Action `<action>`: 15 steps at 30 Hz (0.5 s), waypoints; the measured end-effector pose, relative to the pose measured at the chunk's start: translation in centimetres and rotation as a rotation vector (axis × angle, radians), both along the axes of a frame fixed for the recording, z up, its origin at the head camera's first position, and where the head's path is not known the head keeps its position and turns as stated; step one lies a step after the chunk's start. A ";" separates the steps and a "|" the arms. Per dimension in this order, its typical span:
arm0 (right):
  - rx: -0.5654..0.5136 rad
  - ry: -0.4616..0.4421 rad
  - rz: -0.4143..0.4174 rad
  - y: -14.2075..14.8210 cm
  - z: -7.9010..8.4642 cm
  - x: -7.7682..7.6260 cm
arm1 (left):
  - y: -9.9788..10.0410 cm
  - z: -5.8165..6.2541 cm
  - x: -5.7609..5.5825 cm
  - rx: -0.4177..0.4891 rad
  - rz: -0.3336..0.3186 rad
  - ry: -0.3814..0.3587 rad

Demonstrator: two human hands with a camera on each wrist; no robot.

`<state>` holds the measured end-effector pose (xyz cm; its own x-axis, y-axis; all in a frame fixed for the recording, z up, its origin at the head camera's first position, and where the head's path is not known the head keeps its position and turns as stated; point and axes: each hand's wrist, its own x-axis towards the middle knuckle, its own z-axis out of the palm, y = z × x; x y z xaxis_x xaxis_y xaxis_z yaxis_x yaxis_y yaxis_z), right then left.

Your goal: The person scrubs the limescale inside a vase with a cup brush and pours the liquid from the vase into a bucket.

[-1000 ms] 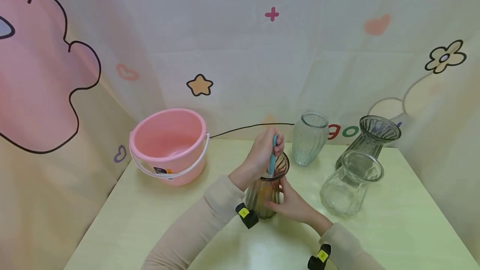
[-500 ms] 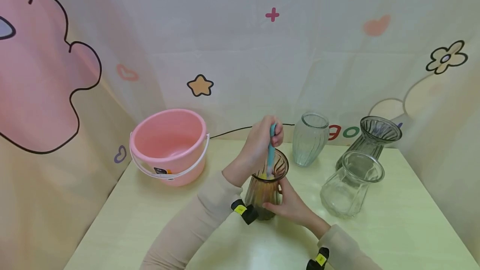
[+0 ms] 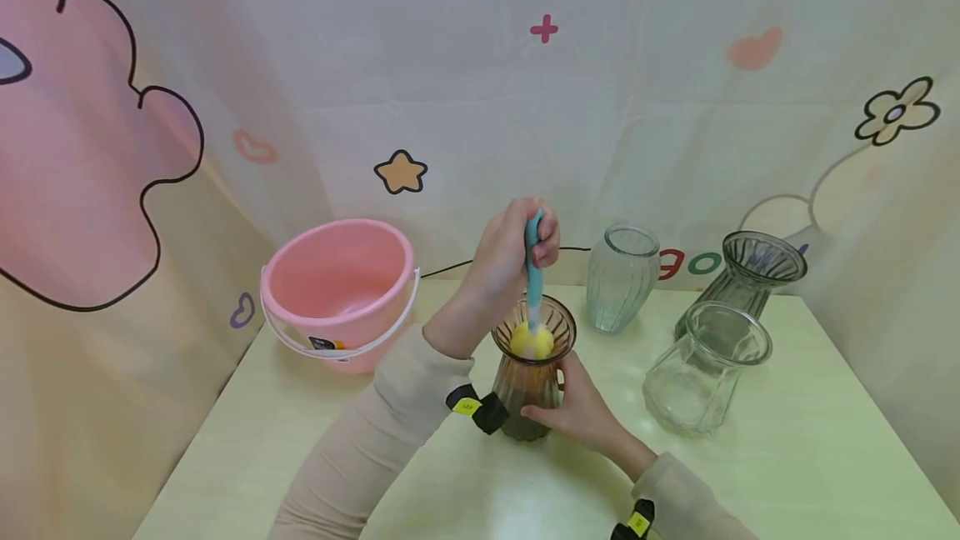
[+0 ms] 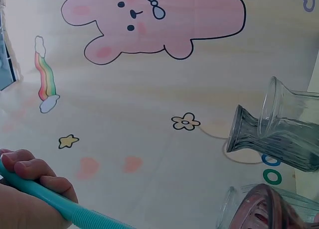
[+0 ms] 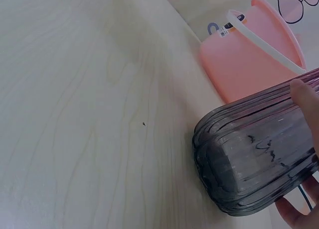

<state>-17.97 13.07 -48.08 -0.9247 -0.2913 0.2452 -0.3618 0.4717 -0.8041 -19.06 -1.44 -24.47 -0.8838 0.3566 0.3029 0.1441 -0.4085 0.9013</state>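
Just right of centre in the head view, I am holding a smoky brown ribbed glass vase (image 3: 525, 390), its flared mouth facing upward. My right hand (image 3: 581, 407) is clasping the lower part, the thumb pressing on one side and the fingers bracing the other, as the right wrist view is also showing. Directly above, my left hand (image 3: 510, 244) is gripping a turquoise-handled sponge brush (image 3: 534, 273), fingers curling firmly round the handle. The yellow sponge head (image 3: 531, 342) is sitting within the vase's mouth; whether it is touching the glass, I cannot tell.

At centre left of the frame, a pink bucket (image 3: 330, 313) is standing on the pale table (image 3: 825, 440), its white handle (image 3: 375, 340) hanging across the front. Right of centre, behind my right hand, a clear ribbed vase (image 3: 621, 286) is standing near the patterned curtain (image 3: 480, 65). Farther right, a grey ribbed vase (image 3: 731, 294) is showing partly behind a clear flared vase (image 3: 686, 390). Along the bottom, beige sleeves (image 3: 360, 457) are covering my forearms.
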 end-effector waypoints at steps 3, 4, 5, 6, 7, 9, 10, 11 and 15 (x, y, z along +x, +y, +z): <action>0.011 0.016 -0.019 -0.1 0.0 0.0 | 0.1 -0.6 -0.1 -0.003 0.010 0.015; 0.016 0.019 -0.026 -0.1 0.0 0.0 | 0.2 -0.9 -0.1 -0.009 0.016 0.017; 0.020 0.025 -0.033 -0.1 0.0 0.0 | 0.3 -1.3 -0.3 -0.014 0.022 0.009; 0.026 0.032 -0.038 -0.1 0.0 0.0 | 0.4 -1.9 -0.4 -0.019 0.026 -0.007; 0.030 0.036 -0.042 -0.2 0.0 0.0 | 0.5 -2.5 -0.6 -0.027 0.029 -0.025; 0.030 0.047 -0.040 -0.2 0.0 0.1 | 0.8 -4.0 -1.0 -0.039 0.035 -0.070; 0.032 0.054 -0.038 -0.2 0.0 0.1 | 0.9 -4.8 -1.1 -0.048 0.041 -0.087; 0.028 0.063 -0.033 -0.1 -0.1 0.1 | 1.1 -5.6 -1.3 -0.055 0.045 -0.105; 0.014 0.099 -0.012 -0.1 0.1 0.1 | 1.5 -7.9 -1.8 -0.060 0.050 -0.141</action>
